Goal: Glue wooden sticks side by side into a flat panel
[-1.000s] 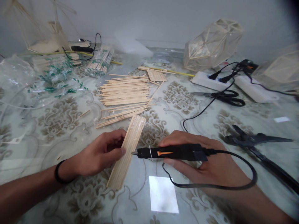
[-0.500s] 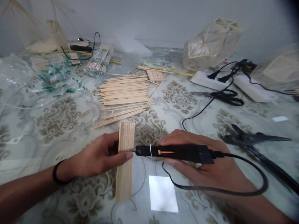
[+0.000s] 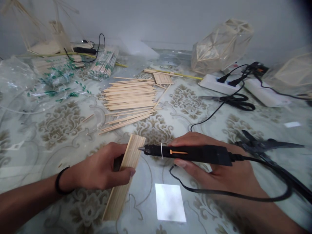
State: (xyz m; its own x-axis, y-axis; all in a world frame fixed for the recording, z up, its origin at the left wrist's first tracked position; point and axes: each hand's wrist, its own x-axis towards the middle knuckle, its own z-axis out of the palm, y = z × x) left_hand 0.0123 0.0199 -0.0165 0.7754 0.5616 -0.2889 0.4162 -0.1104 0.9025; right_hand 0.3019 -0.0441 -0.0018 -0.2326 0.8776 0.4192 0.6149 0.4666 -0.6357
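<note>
My left hand is closed on a flat strip of thin wooden sticks laid side by side, thumb across its face. The strip is tilted, its top leaning right. In my right hand is a black corded hot glue pen with an orange slider and a pale band around its front. Its metal tip points left and is at the strip's right edge, above my left thumb; whether it touches cannot be told. The fingers behind the strip are partly hidden.
A pile of loose wooden sticks lies ahead. To the right are scissors, black pliers and a white power strip with cords. Plastic wrappers lie left; a wrapped stick frame stands at the back.
The wooden strip has tilted, its top going right and its lower end left. My right hand has shifted slightly up and right with the glue pen, whose tip now sits higher along the strip.
</note>
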